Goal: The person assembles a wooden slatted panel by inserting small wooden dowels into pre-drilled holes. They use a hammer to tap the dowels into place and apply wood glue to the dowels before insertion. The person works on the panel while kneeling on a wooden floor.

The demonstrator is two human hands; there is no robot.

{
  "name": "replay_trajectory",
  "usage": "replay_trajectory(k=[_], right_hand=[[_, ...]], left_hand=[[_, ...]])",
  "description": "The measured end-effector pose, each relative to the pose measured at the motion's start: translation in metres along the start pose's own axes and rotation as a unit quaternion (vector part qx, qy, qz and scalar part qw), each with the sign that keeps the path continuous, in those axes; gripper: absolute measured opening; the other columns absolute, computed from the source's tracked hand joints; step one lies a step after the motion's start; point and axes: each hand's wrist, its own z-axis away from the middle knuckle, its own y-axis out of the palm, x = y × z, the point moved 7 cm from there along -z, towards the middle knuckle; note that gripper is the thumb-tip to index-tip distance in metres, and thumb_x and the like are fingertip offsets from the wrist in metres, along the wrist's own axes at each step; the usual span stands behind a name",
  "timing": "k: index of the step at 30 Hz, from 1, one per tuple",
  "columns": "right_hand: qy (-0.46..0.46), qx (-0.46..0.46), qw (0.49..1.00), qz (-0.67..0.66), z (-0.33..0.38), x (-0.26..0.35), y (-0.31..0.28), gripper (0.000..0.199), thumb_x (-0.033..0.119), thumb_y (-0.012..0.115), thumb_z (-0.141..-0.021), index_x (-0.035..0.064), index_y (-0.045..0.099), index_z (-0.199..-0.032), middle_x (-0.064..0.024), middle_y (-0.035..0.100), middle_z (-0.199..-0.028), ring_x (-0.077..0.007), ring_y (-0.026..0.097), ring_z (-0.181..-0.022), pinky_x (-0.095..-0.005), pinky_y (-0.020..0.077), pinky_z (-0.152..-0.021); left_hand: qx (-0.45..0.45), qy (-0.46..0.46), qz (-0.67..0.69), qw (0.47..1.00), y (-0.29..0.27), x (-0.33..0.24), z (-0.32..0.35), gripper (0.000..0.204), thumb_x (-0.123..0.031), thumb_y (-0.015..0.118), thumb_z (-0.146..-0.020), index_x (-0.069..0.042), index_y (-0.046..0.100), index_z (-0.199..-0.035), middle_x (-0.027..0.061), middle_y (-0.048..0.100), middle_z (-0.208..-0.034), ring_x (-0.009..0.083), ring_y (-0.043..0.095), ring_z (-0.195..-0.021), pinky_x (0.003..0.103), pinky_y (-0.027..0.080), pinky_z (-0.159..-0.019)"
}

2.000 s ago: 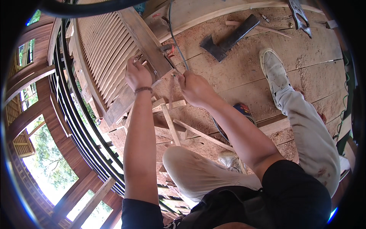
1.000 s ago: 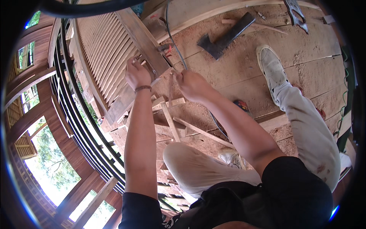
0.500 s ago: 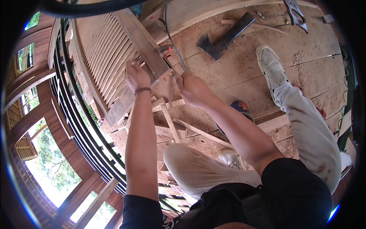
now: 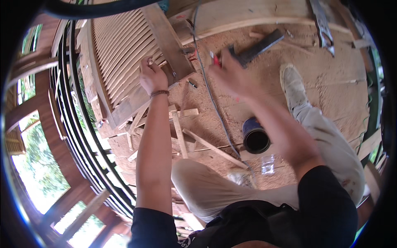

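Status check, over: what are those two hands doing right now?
Left hand pressed on the slatted wooden shutter. Right hand blurred above the floor, gripping a small red-handled tool. Cable runs between them.

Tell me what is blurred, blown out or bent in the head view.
Head view: the right hand is motion-blurred; the left hand on the slatted wooden shutter is sharp; daylight past the black railing is blown out; straight edges bow toward the dark rim.

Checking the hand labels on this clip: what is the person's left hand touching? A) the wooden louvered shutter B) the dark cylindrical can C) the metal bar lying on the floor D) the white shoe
A: the left hand rests on the slats of the wooden louvered shutter.
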Motion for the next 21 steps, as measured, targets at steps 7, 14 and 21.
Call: replay_trajectory(k=[7, 14, 21], right_hand=[[-0.322, 0.17, 0.877, 0.313, -0.09, 0.129, -0.084, 0.034, 0.039, 0.056, -0.103, 0.0057, 0.05, -0.105, -0.012, 0.052, -0.074, -0.024, 0.052, -0.065, -0.0412, 0.0431, -0.065], [-0.111, 0.198, 0.954, 0.194, -0.064, 0.003, -0.082, 0.033, 0.033, 0.058, -0.102, 0.0004, 0.051, -0.102, -0.0147, 0.062, -0.08, -0.0263, 0.062, -0.074, -0.0427, 0.047, -0.07], [-0.117, 0.308, 0.943, -0.038, -0.101, -0.053, -0.007, 0.025, 0.025, 0.059, -0.102, 0.0011, 0.052, -0.101, -0.0083, 0.058, -0.081, -0.0162, 0.057, -0.075, -0.0325, 0.0483, -0.07]], left_hand=[[-0.044, -0.021, -0.006, 0.999, -0.022, 0.004, -0.002, 0.011, -0.016, 0.066, -0.094, -0.008, 0.07, -0.101, 0.0154, 0.071, -0.096, 0.0329, 0.067, -0.08, 0.042, 0.053, -0.073], [0.043, -0.365, 0.226, 0.902, -0.018, -0.059, 0.106, 0.027, -0.031, 0.065, -0.1, -0.008, 0.076, -0.094, -0.0001, 0.06, -0.06, 0.0075, 0.049, -0.049, 0.028, 0.037, -0.046], [0.011, -0.569, 0.678, 0.466, 0.063, -0.118, 0.151, 0.033, -0.037, 0.056, -0.105, -0.009, 0.063, -0.121, -0.0027, 0.06, -0.082, 0.0052, 0.037, -0.054, 0.023, 0.033, -0.055]])
